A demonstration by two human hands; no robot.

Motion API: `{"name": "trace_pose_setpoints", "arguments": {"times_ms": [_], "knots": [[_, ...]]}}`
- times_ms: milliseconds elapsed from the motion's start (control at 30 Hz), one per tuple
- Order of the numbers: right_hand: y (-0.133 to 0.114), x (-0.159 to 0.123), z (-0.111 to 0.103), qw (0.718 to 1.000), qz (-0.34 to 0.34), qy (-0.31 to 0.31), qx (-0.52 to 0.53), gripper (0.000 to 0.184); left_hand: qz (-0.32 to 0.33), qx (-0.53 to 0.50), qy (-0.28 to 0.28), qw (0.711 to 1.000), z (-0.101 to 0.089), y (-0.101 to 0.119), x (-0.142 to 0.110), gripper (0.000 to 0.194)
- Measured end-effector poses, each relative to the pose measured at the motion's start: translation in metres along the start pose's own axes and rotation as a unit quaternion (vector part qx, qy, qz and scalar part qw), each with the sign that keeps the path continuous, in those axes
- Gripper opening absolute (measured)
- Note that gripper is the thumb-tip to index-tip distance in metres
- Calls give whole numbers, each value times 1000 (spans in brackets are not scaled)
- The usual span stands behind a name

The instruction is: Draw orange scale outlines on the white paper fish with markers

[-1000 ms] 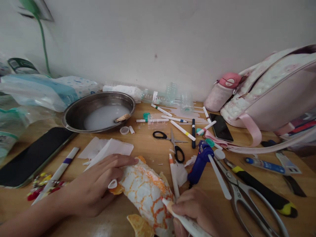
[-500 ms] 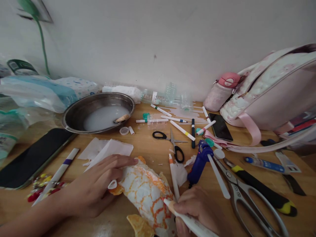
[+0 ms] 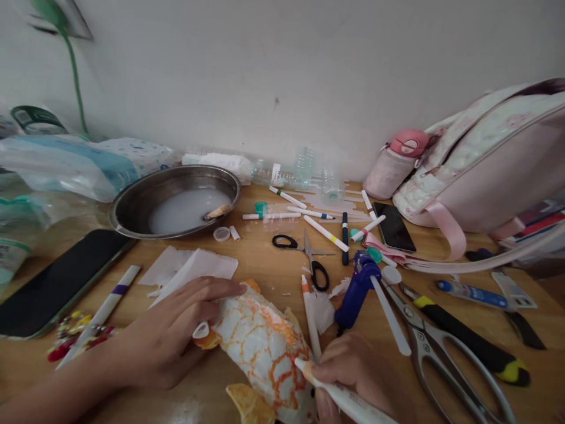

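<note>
A white paper fish (image 3: pixel 260 347) with orange lines and orange fins lies on the wooden table near the front edge. My left hand (image 3: pixel 170 330) rests on its left end, fingers stretched over it, with a small white cap (image 3: pixel 200 330) at the fingertips. My right hand (image 3: pixel 357 377) is closed around a white marker (image 3: pixel 339 397). The marker's orange tip touches the fish's right side.
A steel bowl (image 3: pixel 132 203) of cloudy liquid stands at the back left, a black phone (image 3: pixel 57 280) left. Scissors (image 3: pixel 309 259), several markers, a blue glue gun (image 3: pixel 357 285) and large shears (image 3: pixel 445 353) lie to the right. A pink backpack (image 3: pixel 489 159) fills the back right.
My right hand and the marker tip have shifted slightly to the right and down along the fish. My left hand has stayed in place.
</note>
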State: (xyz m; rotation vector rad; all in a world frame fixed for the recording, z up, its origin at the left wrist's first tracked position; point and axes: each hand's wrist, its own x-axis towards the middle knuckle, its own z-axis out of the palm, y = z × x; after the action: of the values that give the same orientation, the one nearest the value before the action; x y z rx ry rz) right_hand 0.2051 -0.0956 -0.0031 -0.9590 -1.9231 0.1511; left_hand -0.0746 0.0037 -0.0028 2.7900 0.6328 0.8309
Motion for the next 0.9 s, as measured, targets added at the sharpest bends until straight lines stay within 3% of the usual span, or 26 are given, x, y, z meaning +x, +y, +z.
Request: {"name": "trace_pose_setpoints", "arguments": {"times_ms": [133,267,467,700,900], "knots": [[-13,2,9,991,84,98,-29,4,-2,-4,-2,1000,3,-1,-1,21],[-14,4,11,998,27,52,-8,2,3,9,-8,1000,0,0,2,22],[-18,3,23,985,86,148,-22,18,5,16,7,1000,-1,0,4,23],[-18,1,27,986,79,143,-17,16,-19,-12,8,1000,1,2,1,22],[-14,3,20,996,33,82,-11,23,-27,-18,6,999,3,0,-2,23]]}}
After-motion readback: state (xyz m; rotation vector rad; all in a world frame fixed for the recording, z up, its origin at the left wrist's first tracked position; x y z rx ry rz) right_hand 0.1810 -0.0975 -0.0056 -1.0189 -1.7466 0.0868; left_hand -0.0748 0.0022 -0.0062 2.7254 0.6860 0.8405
